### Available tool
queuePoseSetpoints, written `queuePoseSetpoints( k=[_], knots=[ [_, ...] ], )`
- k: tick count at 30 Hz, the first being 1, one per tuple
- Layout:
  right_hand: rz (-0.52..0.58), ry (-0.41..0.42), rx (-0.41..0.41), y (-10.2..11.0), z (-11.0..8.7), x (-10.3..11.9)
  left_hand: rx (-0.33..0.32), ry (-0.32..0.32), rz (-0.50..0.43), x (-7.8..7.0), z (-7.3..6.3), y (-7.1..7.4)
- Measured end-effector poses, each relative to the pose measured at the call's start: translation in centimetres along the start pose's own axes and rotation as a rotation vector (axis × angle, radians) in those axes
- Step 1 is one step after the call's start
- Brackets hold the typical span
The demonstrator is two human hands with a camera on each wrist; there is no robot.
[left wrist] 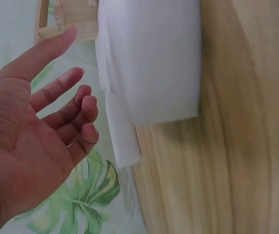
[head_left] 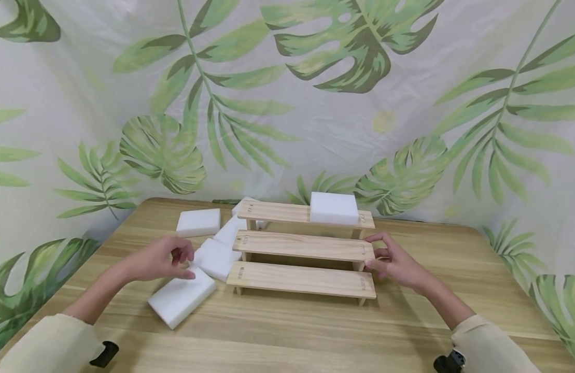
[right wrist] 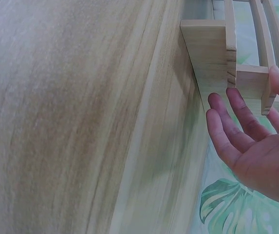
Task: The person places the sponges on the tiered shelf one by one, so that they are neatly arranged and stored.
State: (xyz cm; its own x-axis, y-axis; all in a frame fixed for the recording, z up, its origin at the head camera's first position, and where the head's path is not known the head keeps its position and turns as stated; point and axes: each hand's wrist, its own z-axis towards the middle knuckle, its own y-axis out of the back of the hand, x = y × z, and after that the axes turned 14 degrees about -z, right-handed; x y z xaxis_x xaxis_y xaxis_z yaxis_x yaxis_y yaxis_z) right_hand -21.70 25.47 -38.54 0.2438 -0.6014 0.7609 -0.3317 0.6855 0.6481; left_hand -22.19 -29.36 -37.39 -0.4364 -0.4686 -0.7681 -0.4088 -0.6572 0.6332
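While a person's left hand (head_left: 163, 259) hovered at 9 o'clock of a three-tier wooden stand (head_left: 298, 280), the right hand (head_left: 392, 261) was at its 3 o'clock end, above a wood-grain bench (head_left: 287, 336). The left grip was apart and bare, its fingers loosely bent near a white block (head_left: 180, 303) lying at 8 o'clock from the stand. The right thumb and index finger flanked the end of the middle tier (head_left: 301, 246); whether that grip was clamped on the wood could not be told. On the top tier (head_left: 273, 211), a white slab (head_left: 334, 208) sat flat toward 1 o'clock, near the right end. Another block (head_left: 198, 223) lay at 10 o'clock, with more white pieces (head_left: 217, 259) bunched between 9 and 10 o'clock, close beside the stand. Pale sleeves (head_left: 49, 344) showed at 7 and 5 o'clock, a dark fitting (head_left: 104, 354) beside each cuff. A leaf-patterned backdrop (head_left: 315, 140) hung at 12 o'clock, behind the bench.
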Motion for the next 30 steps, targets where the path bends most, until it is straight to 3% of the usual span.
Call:
queuePoseSetpoints(
  k=[7,11,14,20,26,30],
  knots=[
    [-0.008,0.001,0.001,0.1,-0.1,0.0,0.07,0.029,-0.057,1.1,-1.4,-0.2],
    [0.001,-0.004,0.003,0.0,-0.1,0.1,0.08,0.037,-0.089,1.8,-1.8,-0.1],
    [0.004,-0.005,0.003,0.0,-0.1,0.1,0.066,0.006,-0.094,2.3,-2.1,0.2],
    [0.0,-0.002,-0.002,0.1,0.0,0.0,0.01,-0.027,0.001,2.9,-2.6,1.2],
    [0.006,-0.005,0.001,0.0,0.0,-0.1,-0.04,0.088,0.113,3.0,-3.0,2.1],
    [0.005,-0.006,0.004,0.0,-0.1,-0.1,-0.046,0.102,0.158,3.1,-3.1,2.2]
  ],
)
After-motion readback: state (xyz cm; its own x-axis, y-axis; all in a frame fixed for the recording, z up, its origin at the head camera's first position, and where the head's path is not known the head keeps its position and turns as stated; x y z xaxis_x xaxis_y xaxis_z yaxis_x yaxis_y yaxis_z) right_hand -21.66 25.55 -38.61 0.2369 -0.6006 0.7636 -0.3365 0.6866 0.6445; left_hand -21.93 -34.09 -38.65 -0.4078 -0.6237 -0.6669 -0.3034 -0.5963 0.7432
